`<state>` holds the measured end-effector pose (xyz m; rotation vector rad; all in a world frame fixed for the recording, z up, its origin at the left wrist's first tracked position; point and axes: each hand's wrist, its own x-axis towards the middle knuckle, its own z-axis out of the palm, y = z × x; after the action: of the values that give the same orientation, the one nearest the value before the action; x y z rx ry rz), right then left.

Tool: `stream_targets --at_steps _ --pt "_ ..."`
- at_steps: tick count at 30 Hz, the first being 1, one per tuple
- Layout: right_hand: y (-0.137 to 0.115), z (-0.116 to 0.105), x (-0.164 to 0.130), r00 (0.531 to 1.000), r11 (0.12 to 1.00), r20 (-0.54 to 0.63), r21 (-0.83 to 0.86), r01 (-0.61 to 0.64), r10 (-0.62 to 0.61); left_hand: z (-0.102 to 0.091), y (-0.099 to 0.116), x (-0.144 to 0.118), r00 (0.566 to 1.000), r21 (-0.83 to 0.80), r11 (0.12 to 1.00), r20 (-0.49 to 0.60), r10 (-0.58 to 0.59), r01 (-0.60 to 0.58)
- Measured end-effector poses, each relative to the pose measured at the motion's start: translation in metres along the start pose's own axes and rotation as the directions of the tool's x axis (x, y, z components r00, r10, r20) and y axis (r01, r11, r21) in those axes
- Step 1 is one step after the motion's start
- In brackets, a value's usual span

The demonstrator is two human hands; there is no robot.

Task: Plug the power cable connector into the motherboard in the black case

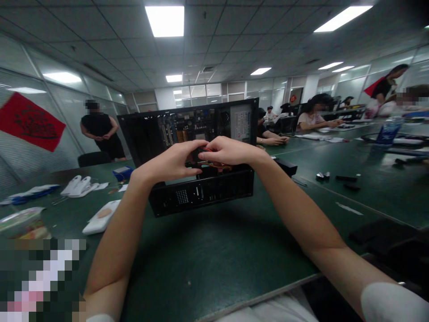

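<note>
An open black computer case [201,193] stands on the green table [208,250], its inside facing me. Within it are a motherboard [187,120] and a power supply [241,123] with a label at the upper right. My right hand [231,151] pinches thin red and black wires [205,149] in front of the board. Close by on the left, my left hand [169,162] curves towards the same wires, thumb and fingers apart; its far fingers are partly hidden. Orange and red wires [219,166] run below both hands inside the case.
To the left lie a white box-like object [102,218], white straps [80,185], a blue box [123,173] and a clear food tub [25,223]. A black box [284,166] and small dark parts [346,179] lie right. Several people sit or stand farther off.
</note>
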<state>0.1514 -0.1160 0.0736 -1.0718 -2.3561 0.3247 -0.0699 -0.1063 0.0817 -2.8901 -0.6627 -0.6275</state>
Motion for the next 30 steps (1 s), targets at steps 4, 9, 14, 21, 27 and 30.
stream_targets --at_steps 4,9,14,21,27,30 --pt "0.0011 0.0022 -0.0002 1.0 0.997 0.002 0.076 -0.011 0.011 0.0023 -0.0039 0.0014 1.0 -0.001 1.0 -0.008 -0.025 0.025" --pt "-0.001 0.0047 -0.0011 1.0 0.997 -0.001 0.079 -0.011 0.011 0.0041 -0.0074 0.0023 0.999 -0.053 0.998 -0.041 -0.029 0.027" --pt "-0.0039 0.0071 0.0017 0.998 0.999 0.07 -0.041 0.008 -0.005 0.0049 -0.0069 0.0016 0.999 -0.061 0.997 0.006 -0.036 0.036" --pt "-0.0031 0.0016 0.003 0.999 0.999 0.047 -0.045 0.022 -0.02 0.0053 -0.0092 0.0028 0.998 -0.02 0.999 -0.052 -0.043 0.042" --pt "-0.0014 0.0023 0.0031 0.998 0.999 0.063 0.021 0.029 -0.03 0.0047 -0.0097 0.0019 0.998 -0.013 0.998 -0.027 -0.058 0.057" --pt "0.0013 0.0043 0.005 0.996 0.998 0.066 0.04 0.056 -0.058 0.0053 -0.0079 0.0023 0.997 -0.016 0.997 -0.025 -0.07 0.07"
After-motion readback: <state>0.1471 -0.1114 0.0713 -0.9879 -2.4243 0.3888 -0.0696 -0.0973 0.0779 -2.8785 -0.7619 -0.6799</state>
